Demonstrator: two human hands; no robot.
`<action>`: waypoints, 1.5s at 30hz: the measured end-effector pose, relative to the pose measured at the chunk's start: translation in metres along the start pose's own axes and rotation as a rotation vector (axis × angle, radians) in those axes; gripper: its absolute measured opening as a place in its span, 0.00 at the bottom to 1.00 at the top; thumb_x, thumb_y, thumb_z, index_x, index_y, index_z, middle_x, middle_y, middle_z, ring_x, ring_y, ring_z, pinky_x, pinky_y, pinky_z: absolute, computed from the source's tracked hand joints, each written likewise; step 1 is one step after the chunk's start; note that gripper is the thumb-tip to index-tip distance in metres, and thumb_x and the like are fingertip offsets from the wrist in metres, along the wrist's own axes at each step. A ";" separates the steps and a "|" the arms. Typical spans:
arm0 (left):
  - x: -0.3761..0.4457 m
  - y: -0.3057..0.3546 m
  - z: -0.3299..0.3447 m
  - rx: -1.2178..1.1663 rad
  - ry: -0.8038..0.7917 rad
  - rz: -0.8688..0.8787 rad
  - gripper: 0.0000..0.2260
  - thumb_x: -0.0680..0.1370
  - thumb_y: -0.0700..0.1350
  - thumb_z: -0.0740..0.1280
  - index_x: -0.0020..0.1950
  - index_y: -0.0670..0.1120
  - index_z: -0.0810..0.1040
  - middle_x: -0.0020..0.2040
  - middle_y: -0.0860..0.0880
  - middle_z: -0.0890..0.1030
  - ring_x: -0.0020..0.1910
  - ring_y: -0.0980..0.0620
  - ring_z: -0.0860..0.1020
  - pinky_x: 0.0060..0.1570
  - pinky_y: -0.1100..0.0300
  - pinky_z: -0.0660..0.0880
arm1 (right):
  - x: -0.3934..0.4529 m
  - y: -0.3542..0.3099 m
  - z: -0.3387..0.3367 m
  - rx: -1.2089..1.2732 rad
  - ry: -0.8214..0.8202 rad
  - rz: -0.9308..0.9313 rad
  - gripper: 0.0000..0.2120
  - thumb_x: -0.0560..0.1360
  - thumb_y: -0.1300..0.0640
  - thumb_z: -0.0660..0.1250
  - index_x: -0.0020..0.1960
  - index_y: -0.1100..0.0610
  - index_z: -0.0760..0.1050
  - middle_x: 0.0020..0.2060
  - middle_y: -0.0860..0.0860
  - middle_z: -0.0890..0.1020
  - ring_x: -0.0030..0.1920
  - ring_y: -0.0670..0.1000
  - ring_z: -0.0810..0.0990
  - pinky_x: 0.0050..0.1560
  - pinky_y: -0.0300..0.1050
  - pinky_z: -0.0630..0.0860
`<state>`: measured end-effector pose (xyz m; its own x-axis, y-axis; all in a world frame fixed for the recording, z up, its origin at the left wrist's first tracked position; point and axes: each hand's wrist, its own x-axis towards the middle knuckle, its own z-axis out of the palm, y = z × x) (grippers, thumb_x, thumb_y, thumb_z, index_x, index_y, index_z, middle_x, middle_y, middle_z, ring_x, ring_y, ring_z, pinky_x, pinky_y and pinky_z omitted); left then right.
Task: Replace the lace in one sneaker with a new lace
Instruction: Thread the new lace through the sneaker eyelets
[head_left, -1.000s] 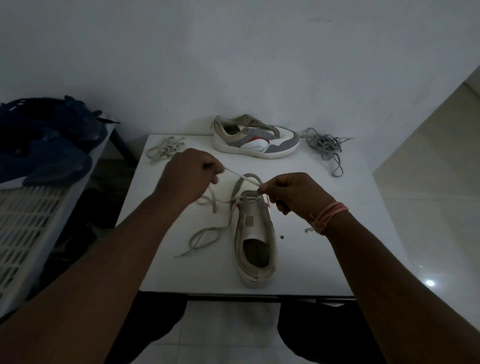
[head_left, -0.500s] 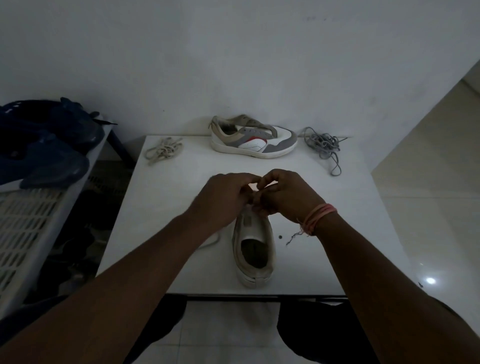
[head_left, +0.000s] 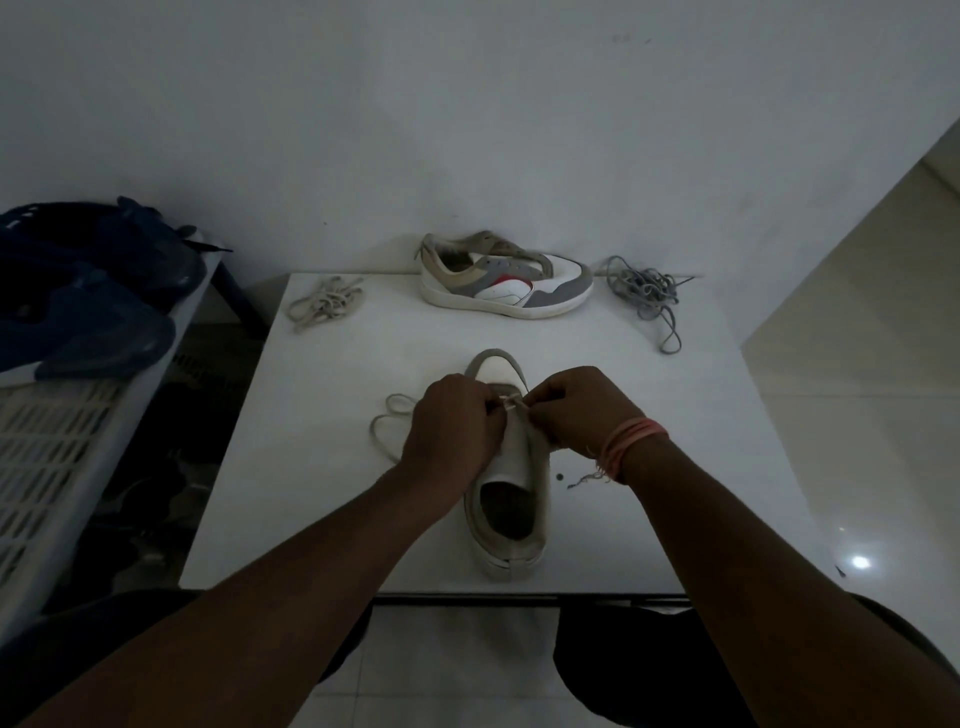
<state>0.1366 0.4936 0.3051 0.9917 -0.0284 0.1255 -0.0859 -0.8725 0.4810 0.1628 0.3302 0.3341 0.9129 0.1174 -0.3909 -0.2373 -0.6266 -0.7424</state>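
Observation:
A pale sneaker (head_left: 511, 525) stands on the white table (head_left: 311, 493), toe pointing away from me. Over its eyelet area my left hand (head_left: 452, 431) and my right hand (head_left: 582, 408) meet, and each pinches the beige lace (head_left: 511, 405) between thumb and fingers. A loose loop of that lace (head_left: 384, 426) trails on the table left of the shoe. My hands hide most of the eyelets.
A second sneaker (head_left: 504, 283), grey, white and red, lies sideways at the table's back edge. A beige lace bundle (head_left: 324, 304) lies at the back left, a grey lace tangle (head_left: 647, 293) at the back right. Blue shoes (head_left: 88, 306) rest on a white rack at left.
One second ago my hands were apart, pulling the lace taut to the left. They have since come together over the shoe's eyelets, and the lace slack has shortened on the table.

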 end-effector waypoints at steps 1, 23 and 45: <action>0.001 0.000 0.001 -0.004 -0.011 -0.003 0.11 0.78 0.51 0.69 0.48 0.47 0.88 0.42 0.45 0.85 0.43 0.46 0.82 0.43 0.51 0.77 | 0.000 0.000 -0.001 0.045 -0.017 0.024 0.07 0.76 0.64 0.68 0.49 0.60 0.85 0.42 0.58 0.85 0.42 0.56 0.86 0.46 0.50 0.85; 0.004 0.002 0.005 -0.184 -0.091 -0.045 0.09 0.78 0.45 0.70 0.55 0.48 0.87 0.48 0.42 0.83 0.49 0.46 0.79 0.40 0.67 0.58 | 0.000 0.001 -0.003 0.195 -0.165 0.006 0.09 0.74 0.61 0.75 0.52 0.62 0.82 0.45 0.59 0.85 0.44 0.53 0.86 0.43 0.42 0.84; -0.006 0.004 -0.035 -0.204 -0.438 -0.424 0.27 0.62 0.63 0.74 0.50 0.45 0.75 0.46 0.43 0.84 0.42 0.42 0.85 0.46 0.47 0.83 | 0.005 0.025 -0.017 -0.143 0.225 -0.059 0.07 0.76 0.53 0.70 0.52 0.53 0.79 0.45 0.53 0.84 0.46 0.55 0.82 0.52 0.50 0.79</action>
<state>0.1266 0.5073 0.3361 0.8870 0.0647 -0.4573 0.3489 -0.7425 0.5717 0.1665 0.3024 0.3229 0.9784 -0.0075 -0.2065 -0.1469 -0.7281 -0.6695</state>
